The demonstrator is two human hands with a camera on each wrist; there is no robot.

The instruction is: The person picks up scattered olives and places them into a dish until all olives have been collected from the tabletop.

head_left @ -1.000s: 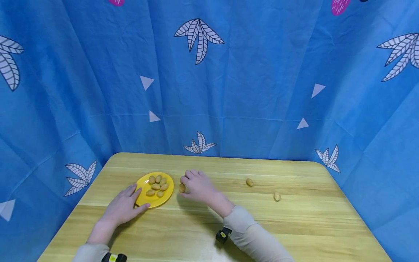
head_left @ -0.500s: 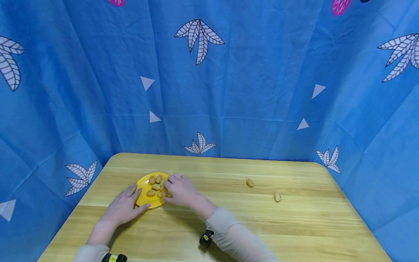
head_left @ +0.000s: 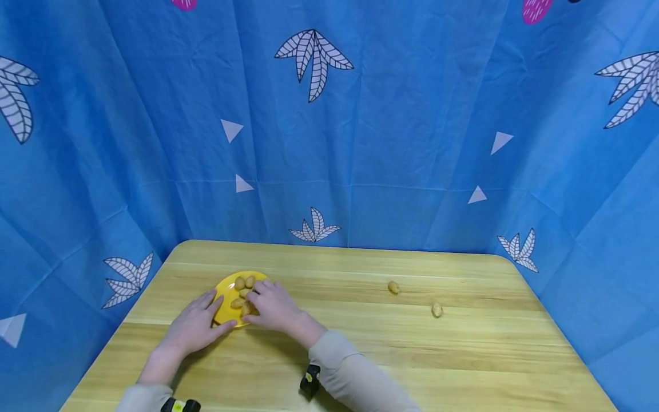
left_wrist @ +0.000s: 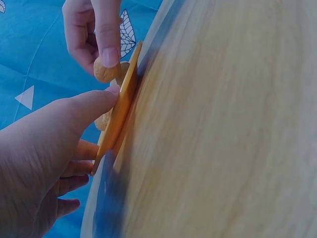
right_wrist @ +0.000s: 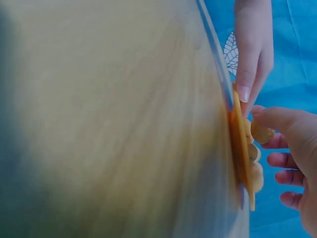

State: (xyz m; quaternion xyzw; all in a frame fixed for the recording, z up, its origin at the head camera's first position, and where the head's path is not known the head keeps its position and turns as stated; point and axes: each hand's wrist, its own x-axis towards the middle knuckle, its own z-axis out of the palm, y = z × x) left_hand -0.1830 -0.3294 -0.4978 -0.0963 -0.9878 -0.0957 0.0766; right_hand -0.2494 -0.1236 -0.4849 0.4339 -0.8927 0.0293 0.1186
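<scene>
A yellow plate [head_left: 223,314] with several small tan, oval, nut-like pieces [head_left: 239,283] sits on the left part of the table. My left hand [head_left: 190,326] holds the plate's near left rim, thumb and forefinger spread along its edge. Close over the plate, my right hand [head_left: 273,307] pinches a tan nut-like piece [left_wrist: 105,72] between thumb and fingers. In the right wrist view the held piece [right_wrist: 262,133] overlaps others on the plate. My right fingers hide part of the plate in the head view.
Two more tan pieces lie on the wooden table [head_left: 412,355] to the right, one farther back [head_left: 393,287] and one nearer [head_left: 437,310]. A blue patterned curtain [head_left: 391,143] hangs behind the table and along both sides.
My right hand has moved left from beside the plate to over it, carrying the pinched tan piece. The left hand stays at the rim.
</scene>
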